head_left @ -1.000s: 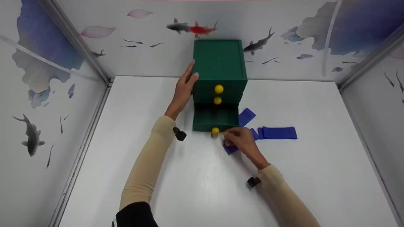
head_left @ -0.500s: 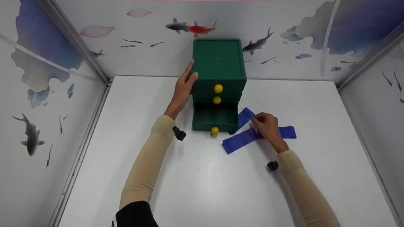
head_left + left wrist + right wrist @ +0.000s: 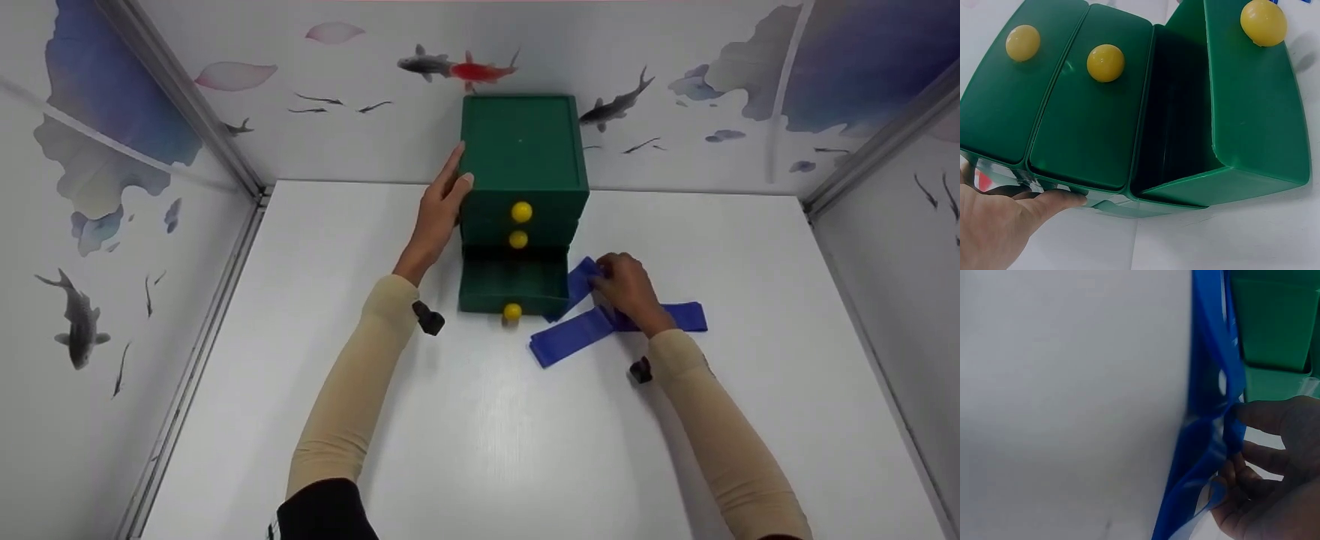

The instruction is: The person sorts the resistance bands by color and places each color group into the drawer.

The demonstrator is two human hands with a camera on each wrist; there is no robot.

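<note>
A small green drawer cabinet (image 3: 525, 142) with yellow knobs stands against the back wall. Its bottom drawer (image 3: 514, 281) is pulled out, and no object shows inside. My left hand (image 3: 439, 214) lies along the cabinet's left side, fingers fairly straight, thumb near the front edge; the left wrist view shows the thumb (image 3: 1055, 205) against that side. Right of the drawer, my right hand (image 3: 630, 289) pinches a flat, folded blue strip (image 3: 580, 283). In the right wrist view, the blue strip (image 3: 1234, 430) bends between thumb and fingers. Part of it is hidden by the hand.
Another blue strip (image 3: 570, 339) lies slanted in front of the right hand. A third blue strip (image 3: 684, 316) extends to the right, partly under the wrist. All rest on the white table (image 3: 480, 442). Painted panels (image 3: 337, 135) enclose the table at the back and sides.
My right hand has moved from beside the bottom drawer's knob rightward and back to the blue strips, then slightly left onto the rear one. The left hand and cabinet stay put.
</note>
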